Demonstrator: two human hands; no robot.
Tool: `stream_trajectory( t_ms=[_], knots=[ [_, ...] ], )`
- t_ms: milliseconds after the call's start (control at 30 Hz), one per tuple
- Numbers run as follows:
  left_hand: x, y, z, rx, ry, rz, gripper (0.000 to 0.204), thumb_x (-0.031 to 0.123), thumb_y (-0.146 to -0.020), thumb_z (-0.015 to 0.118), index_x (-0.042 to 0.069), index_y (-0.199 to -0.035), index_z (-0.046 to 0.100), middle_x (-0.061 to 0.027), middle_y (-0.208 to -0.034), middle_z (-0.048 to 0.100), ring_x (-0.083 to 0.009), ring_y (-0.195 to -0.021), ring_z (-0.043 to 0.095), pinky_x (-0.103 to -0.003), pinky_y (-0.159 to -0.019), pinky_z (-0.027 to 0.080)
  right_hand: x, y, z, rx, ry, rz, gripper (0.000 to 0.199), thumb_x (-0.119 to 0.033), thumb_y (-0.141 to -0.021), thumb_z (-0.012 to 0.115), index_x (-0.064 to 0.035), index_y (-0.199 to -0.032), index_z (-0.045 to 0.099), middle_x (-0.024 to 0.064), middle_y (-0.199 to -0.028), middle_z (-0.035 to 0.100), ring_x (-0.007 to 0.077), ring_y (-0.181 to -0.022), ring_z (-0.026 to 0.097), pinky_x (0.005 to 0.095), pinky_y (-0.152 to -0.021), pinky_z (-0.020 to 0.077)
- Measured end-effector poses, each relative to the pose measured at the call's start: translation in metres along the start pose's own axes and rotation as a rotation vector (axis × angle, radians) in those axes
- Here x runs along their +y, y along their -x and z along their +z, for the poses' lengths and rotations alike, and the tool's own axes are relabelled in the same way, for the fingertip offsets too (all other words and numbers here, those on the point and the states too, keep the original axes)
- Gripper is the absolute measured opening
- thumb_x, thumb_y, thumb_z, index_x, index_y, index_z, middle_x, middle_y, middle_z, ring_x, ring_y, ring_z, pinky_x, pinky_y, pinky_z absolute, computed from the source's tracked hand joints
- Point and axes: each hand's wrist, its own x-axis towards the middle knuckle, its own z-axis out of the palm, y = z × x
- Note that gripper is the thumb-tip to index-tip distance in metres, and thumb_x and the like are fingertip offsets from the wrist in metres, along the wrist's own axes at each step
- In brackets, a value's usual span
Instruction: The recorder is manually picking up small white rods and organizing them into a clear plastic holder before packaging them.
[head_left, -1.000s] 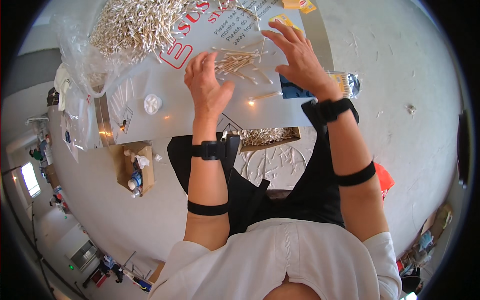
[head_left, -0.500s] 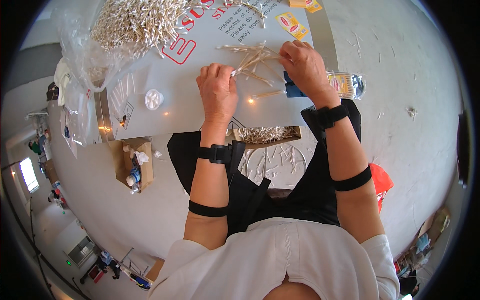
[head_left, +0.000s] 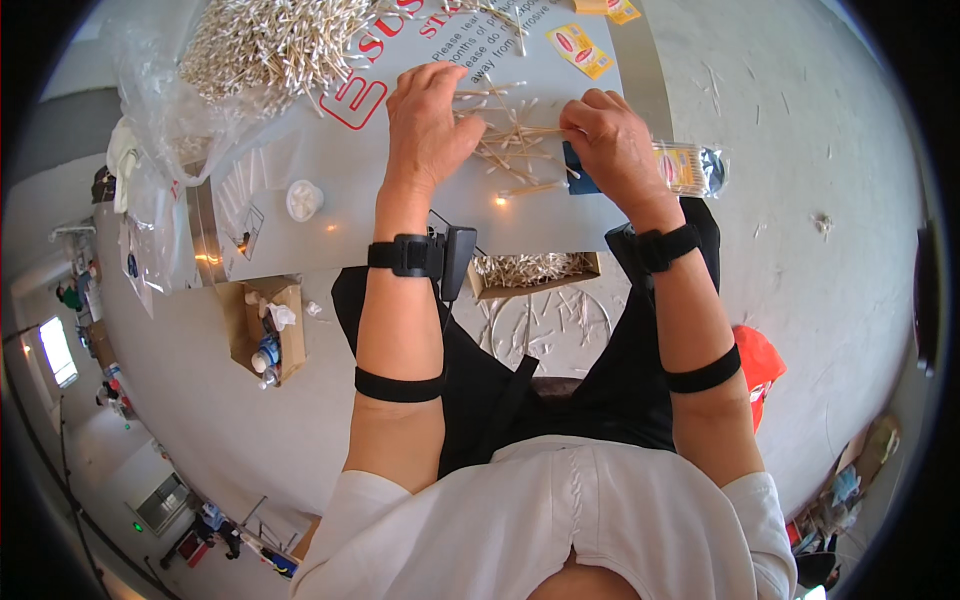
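Note:
A loose, criss-crossed bunch of cotton swabs (head_left: 512,140) lies on the grey tabletop between my hands. My left hand (head_left: 425,125) is at the left side of this bunch, its thumb spread away from the fingers, and nothing shows in its grasp. At the right side, my right hand (head_left: 615,150) is closed in a pinch on cotton swabs whose sticks point left out of the fingertips. A few more swabs (head_left: 532,188) lie together just below the bunch. Partly under my right wrist is a dark blue flat piece (head_left: 580,172).
A big heap of swabs (head_left: 270,50) sits by a clear plastic bag (head_left: 150,110) at the far left. Nearby stands a small round tub (head_left: 304,200). Yellow cards (head_left: 580,52) and a filled pack (head_left: 690,170) are on the right. An open box of swabs (head_left: 535,272) is below the table edge.
My left hand has moved away from the swabs, up and slightly left, and its fingers have opened. The bunch is more spread out. My right hand has shifted slightly down, still pinching.

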Motion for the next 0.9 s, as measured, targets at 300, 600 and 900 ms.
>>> stream_trajectory(
  t_ms=[300,600,900],
  knots=[
    [-0.012,-0.015,0.016,-0.12,0.031,-0.129,0.017,0.008,-0.079,0.07,0.009,-0.096,0.069,-0.0055,-0.093,0.066,-0.0281,-0.098,0.06,-0.042,-0.087,0.046,-0.008,-0.006,0.007,0.018,0.0,-0.108,0.004,-0.006,-0.079,0.067,-0.0066,-0.076,0.063,0.0078,-0.081,0.059,0.0287,-0.088,0.061,0.0386,-0.073,0.052],
    [0.015,-0.01,0.002,-0.256,0.052,-0.081,0.015,0.015,-0.078,0.074,0.009,-0.091,0.07,-0.0048,-0.09,0.065,-0.0258,-0.094,0.06,-0.041,-0.081,0.046,-0.012,-0.001,0.006,-0.054,-0.128,-0.082,0.008,-0.005,-0.077,0.071,-0.0063,-0.082,0.065,0.0085,-0.086,0.061,0.0299,-0.09,0.061,0.0388,-0.077,0.0525],
    [0.064,0.047,0.007,-0.165,-0.114,0.025,0.054,0.026,-0.084,0.07,0.002,-0.13,0.054,-0.017,-0.135,0.053,-0.0332,-0.127,0.047,-0.05,-0.108,0.032,-0.018,0.015,-0.003,0.193,-0.402,0.334,0.017,0.001,-0.081,0.065,-0.0016,-0.097,0.066,0.0144,-0.096,0.063,0.0296,-0.085,0.064,0.0363,-0.076,0.053]
  ],
)
